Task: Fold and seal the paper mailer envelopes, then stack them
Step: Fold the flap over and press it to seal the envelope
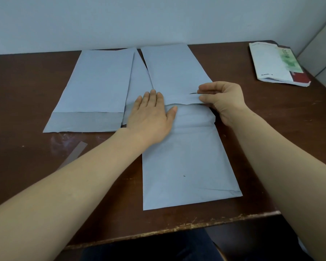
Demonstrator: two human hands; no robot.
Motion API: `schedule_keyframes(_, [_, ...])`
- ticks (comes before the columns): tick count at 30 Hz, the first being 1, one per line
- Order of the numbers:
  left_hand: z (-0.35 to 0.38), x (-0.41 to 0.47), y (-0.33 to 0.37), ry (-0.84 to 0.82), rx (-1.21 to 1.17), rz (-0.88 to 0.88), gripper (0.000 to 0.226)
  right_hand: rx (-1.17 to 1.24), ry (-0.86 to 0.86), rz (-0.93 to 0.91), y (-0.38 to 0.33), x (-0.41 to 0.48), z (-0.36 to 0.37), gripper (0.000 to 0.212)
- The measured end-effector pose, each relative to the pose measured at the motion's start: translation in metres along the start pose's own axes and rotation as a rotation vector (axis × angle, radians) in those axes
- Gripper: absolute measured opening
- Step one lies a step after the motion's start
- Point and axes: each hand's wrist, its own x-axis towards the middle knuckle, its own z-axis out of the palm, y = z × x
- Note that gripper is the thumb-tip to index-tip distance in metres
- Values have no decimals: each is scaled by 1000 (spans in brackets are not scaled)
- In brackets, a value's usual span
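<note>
A pale grey paper mailer [188,166] lies lengthwise in front of me on the brown table [26,87]. My left hand [151,113] lies flat, fingers straight, pressing on the mailer's far left end. My right hand [222,100] pinches the right edge of the mailer's flap between thumb and fingers. Beyond the hands lies another grey mailer [175,70], running to the table's far edge. Further left, a mailer [94,87] with its darker flap strip toward me lies on top of one more.
A peeled-off grey liner strip [73,157] and a scrap of clear film [62,140] lie on the table at the left. A booklet with a green and red cover [277,65] rests at the far right corner. The table's worn front edge [177,228] is close to my lap.
</note>
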Motion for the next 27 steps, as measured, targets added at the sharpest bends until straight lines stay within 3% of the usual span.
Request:
schedule_keyframes(21, [-3,-3,4,-97,113,-73,78,-27,27,-15,3,2,-1,26])
schedule_keyframes(27, [1,-1,17,-71,32,39,73,-41,14,-33,3,2,-1,25])
